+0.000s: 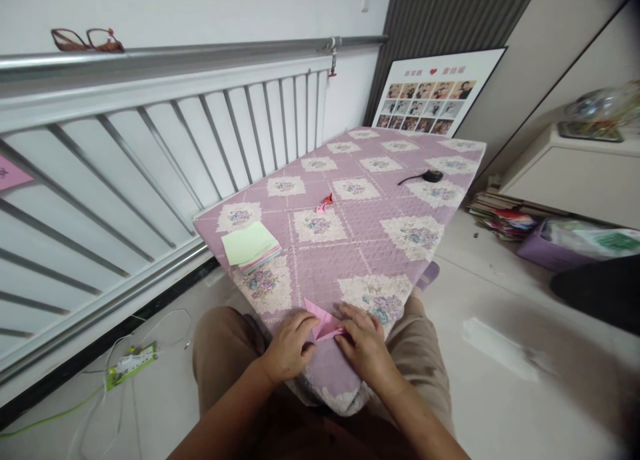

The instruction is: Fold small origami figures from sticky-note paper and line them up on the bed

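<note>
Left hand (290,343), as my feed from the head camera has it, is loosely curled, with its fingertips on the left part of a pink paper (325,327); whether the thumb pinches from beneath, I can't tell. Across from it, the right hand (364,343) is nearly closed, thumb and forefinger meeting at the paper's right end and the other fingers bent over the table (345,263). I find the paper at the table's near end, between the hands, partly folded, one pointed corner standing up at the left and a pocket-like opening in the middle.

I judge it almost weightless and thin: crisp along a crease, limp across a single layer, easy to crumple or tear if pulled. I'd take hold at the doubled edges and outer corners, with light fingertip pressure, and keep off the open middle, which would probably flatten. The quilted-looking cover may give a little under a pressed crease, so I'd back the fold with a finger.

Farther up lie a pad of coloured sheets (253,242), pale green on top, and a small red piece (327,199) just beside a small pink piece (321,209).
</note>
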The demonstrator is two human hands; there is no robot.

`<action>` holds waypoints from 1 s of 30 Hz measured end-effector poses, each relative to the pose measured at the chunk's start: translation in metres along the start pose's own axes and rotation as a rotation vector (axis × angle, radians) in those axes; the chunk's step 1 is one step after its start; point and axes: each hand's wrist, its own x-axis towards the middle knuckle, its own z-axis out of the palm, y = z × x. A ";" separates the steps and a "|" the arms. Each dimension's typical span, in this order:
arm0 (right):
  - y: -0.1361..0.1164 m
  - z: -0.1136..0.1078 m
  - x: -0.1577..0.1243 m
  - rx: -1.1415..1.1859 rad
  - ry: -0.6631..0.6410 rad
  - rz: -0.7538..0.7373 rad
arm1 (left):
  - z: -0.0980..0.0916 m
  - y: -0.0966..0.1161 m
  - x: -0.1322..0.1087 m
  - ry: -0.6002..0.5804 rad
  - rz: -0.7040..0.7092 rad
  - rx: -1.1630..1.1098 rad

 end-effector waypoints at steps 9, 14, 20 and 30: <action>-0.012 -0.022 0.004 0.406 -0.065 0.147 | 0.002 0.002 0.014 0.089 0.034 0.053; -0.022 -0.039 0.013 0.899 -0.097 0.399 | -0.026 0.027 0.026 0.145 -0.149 -0.134; -0.011 -0.036 0.018 1.058 -0.147 0.533 | -0.033 0.031 0.036 -0.059 -0.411 -0.675; 0.002 -0.018 0.009 0.446 -0.144 0.358 | 0.001 0.013 0.037 -0.189 -0.442 -0.291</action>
